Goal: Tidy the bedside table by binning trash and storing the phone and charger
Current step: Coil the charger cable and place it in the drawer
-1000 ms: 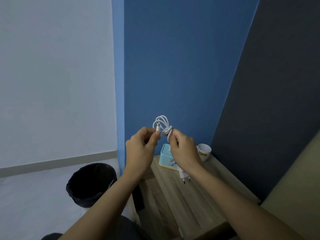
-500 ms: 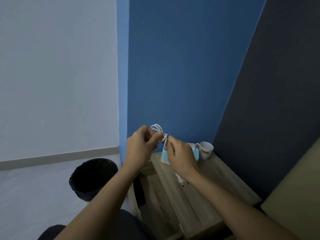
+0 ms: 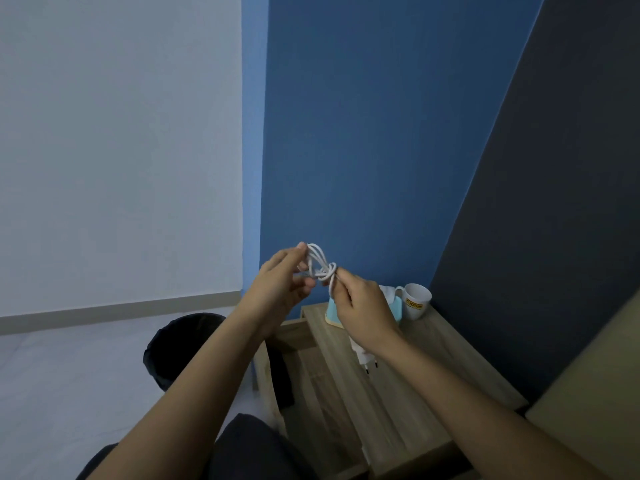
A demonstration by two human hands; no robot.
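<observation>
Nearest the camera, two bare forearms reach out over the light wooden bedside table. The right hand has its fingers pinched shut on the thin white charger cable, which is gathered into a small coil held in the air above the table; the white plug adapter dangles below that wrist. The left hand pinches the coil's other side, fingers loosely curled around the loops. To finish the bundle well, the person should probably keep the loops even and tuck the free end snugly (a slack wrap would likely spring open in storage). Farther off stand a pale blue box and a white mug, with a black round bin on the floor to the left.
</observation>
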